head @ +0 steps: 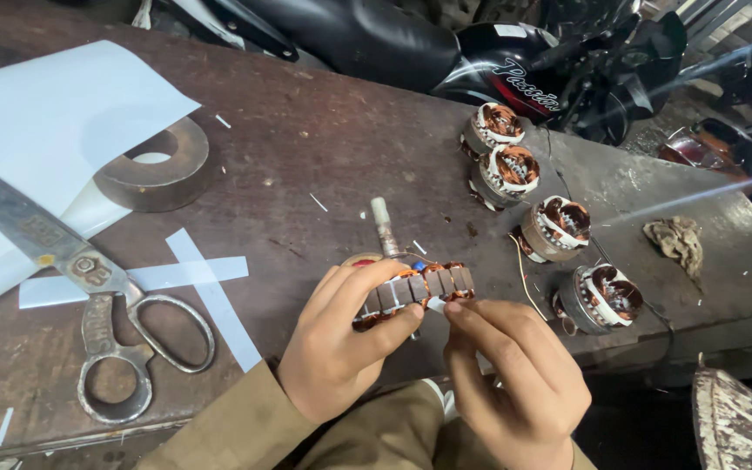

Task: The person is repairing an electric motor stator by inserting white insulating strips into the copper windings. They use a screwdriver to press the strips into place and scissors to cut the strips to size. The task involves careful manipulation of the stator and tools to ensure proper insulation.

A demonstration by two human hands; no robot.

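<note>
Bare wooden bench (324,130) lies open in the far middle. To the left, large steel scissors (89,278), white paper strips (206,292) and a grey metal ring (154,165) block the way. On the right, four copper-wound stator cores (559,228) stand in a row.

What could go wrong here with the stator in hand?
1. The left hand holds the stator off the bench; a slip could drop it.
2. The right hand pushes a white strip beside bare copper; it may scrape the windings.
3. The scissors lie open nearby, a cut hazard.
</note>
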